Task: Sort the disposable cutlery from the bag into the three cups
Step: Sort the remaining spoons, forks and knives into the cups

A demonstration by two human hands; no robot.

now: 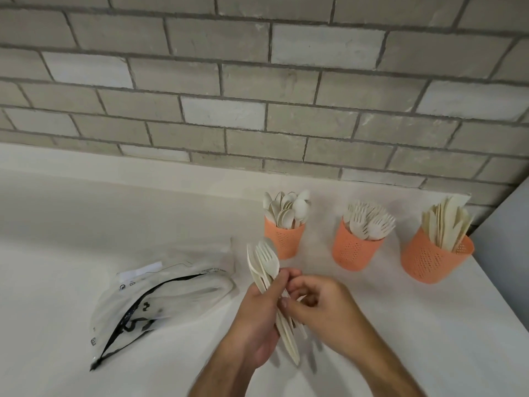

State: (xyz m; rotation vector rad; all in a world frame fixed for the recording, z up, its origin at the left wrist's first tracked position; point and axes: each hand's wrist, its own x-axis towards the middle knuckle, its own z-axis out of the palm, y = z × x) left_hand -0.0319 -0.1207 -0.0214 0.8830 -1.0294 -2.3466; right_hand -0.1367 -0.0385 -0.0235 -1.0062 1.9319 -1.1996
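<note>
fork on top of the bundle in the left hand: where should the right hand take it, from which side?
By its handle, from the right. The fork lies on top of the bundle, prongs fanned up and away toward the cups, so its head is clear of the left hand. The right hand is already pinching at the handles; I would slide it out prongs-first toward the fork cup.

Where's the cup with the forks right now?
In the head view, the fork cup stands on the white counter at right, in the middle of the three orange cups, between the spoon cup and the knife cup.
</note>
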